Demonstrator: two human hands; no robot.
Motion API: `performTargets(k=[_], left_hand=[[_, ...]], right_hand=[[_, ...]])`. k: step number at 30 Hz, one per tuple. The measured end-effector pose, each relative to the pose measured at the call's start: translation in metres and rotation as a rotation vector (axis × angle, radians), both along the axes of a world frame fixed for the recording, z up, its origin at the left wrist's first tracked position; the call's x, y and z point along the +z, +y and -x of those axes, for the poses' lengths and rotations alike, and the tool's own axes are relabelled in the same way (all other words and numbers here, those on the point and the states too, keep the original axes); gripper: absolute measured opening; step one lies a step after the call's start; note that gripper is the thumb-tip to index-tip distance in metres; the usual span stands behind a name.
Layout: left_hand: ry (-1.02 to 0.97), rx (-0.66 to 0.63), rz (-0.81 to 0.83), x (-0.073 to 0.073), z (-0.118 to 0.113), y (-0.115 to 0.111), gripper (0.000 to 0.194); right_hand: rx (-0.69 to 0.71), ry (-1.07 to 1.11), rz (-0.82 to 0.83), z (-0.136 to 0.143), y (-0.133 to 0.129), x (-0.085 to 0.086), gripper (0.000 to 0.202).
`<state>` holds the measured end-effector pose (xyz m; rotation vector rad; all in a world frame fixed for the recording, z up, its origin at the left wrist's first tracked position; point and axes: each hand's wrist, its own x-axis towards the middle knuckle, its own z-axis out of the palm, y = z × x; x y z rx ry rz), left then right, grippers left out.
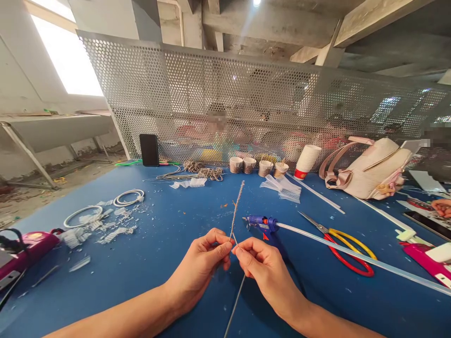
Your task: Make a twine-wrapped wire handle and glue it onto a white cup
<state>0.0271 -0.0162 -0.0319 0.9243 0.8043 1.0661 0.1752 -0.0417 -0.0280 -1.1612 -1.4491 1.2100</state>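
My left hand (211,253) is closed in a pinch round the lower part of a thin stick wrapped in greyish cord (237,206), which points up and away from me. Close beside it, my right hand (259,260) pinches a thin grey cord (235,239) that runs to the stick. Below the hands a length of the cord (235,305) hangs toward the table's front edge. Just beyond my right hand lies a blue glue gun (262,223) with a long clear glue stick (317,241) in its back. The fingertips partly hide where cord and stick meet.
Scissors (336,239) with red and yellow handles lie at right. Several small cups (236,165), stacked paper cups (308,159), a cord bundle (197,171), a phone (149,150) and a backpack (373,169) line the back. White rings (82,217) and plastic scraps lie left. Another person's hand (442,206) shows far right.
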Motion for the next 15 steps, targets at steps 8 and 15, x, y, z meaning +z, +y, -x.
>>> performTargets(k=[8,15], left_hand=[[-0.029,0.011,0.041,0.0014,-0.0022,-0.0010,0.027],[-0.057,-0.024,0.123,-0.0003,-0.0001,-0.0020,0.019]], right_hand=[[0.006,-0.033,-0.008,0.0001,-0.0003,-0.0001,0.031],[0.024,-0.047,0.002,0.0004,-0.0012,-0.0007,0.031]])
